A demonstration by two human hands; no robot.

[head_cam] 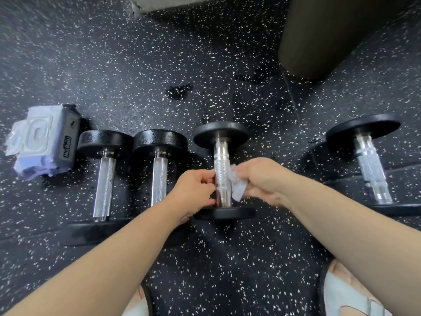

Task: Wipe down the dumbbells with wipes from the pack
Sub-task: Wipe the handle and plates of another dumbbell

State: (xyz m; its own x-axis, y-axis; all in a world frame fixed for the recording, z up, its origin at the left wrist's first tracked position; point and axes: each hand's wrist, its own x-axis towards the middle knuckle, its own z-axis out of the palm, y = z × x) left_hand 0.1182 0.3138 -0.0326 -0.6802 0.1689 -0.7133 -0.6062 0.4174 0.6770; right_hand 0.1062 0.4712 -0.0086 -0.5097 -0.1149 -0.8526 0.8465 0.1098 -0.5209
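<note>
Flooring of black rubber flecked with white fills the view, marked by dark, wet-looking patches near the centre; a dark padded cylinder of uncertain identity stands at the upper right. Four dumbbells with black round heads and knurled steel handles are laid in a row across the floor: the leftmost dumbbell, the second dumbbell just beside it, the third dumbbell at centre, and the fourth dumbbell well apart at the right. The wipes pack, pale lilac with a dark end band and its flap lid shut, lies at the far left, close beside the head of the leftmost dumbbell. The left hand is curled against the left side of the third dumbbell's handle, its fingertips pinching the bar to steady it. The right hand is closed around a crumpled wipe, which is pressed against the right side of the same handle, near its middle. The step in hand is judged to be the wiping of this handle. Progress is judged to be at about the midpoint, if the row is taken from the pack side; whether the two dumbbells on the left are already cleaned cannot be told, and dark specks are seen on the leftmost handle. The fourth dumbbell and the heads of the third are presumed to remain.
</note>
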